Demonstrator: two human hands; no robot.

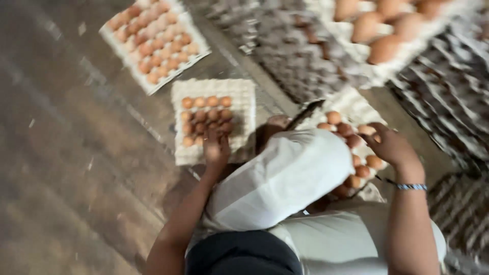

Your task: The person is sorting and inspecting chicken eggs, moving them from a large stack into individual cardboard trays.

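Looks like an egg packing place, maybe a farm shed or store room. Full of brown eggs sitting in pale grey cardboard egg trays (153, 43) on a dark, worn wooden floor (61, 168). Piled high with tall stacks of empty grey cardboard trays (453, 91) along the right side and top.
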